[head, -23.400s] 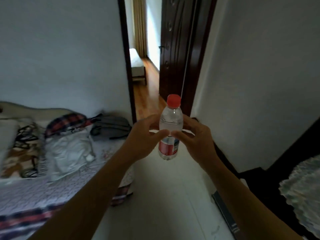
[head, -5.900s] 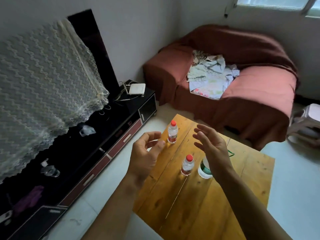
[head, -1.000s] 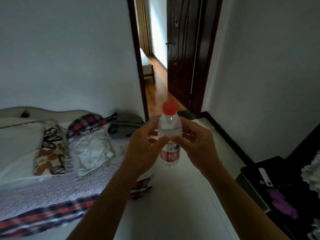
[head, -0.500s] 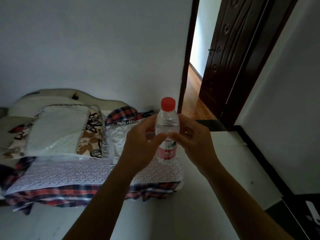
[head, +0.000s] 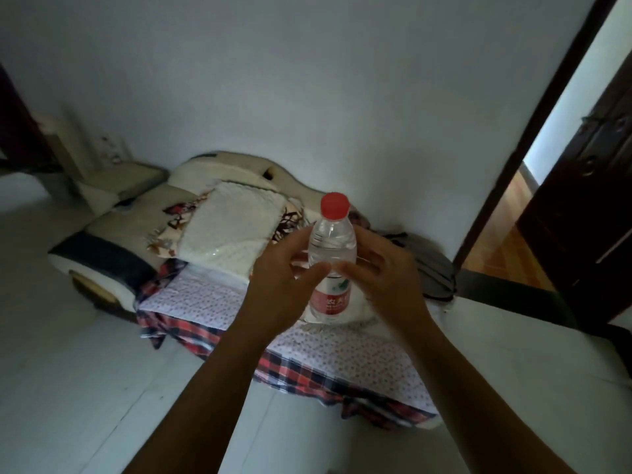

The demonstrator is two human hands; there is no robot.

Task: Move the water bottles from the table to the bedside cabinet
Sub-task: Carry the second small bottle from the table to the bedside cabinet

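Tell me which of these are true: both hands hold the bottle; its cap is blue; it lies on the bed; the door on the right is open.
1. The left hand and the right hand both hold the water bottle. True.
2. Its cap is blue. False: the cap is red.
3. The bottle lies on the bed. False: it is held upright in the air, in front of the bed.
4. The dark door on the right stands open. True.
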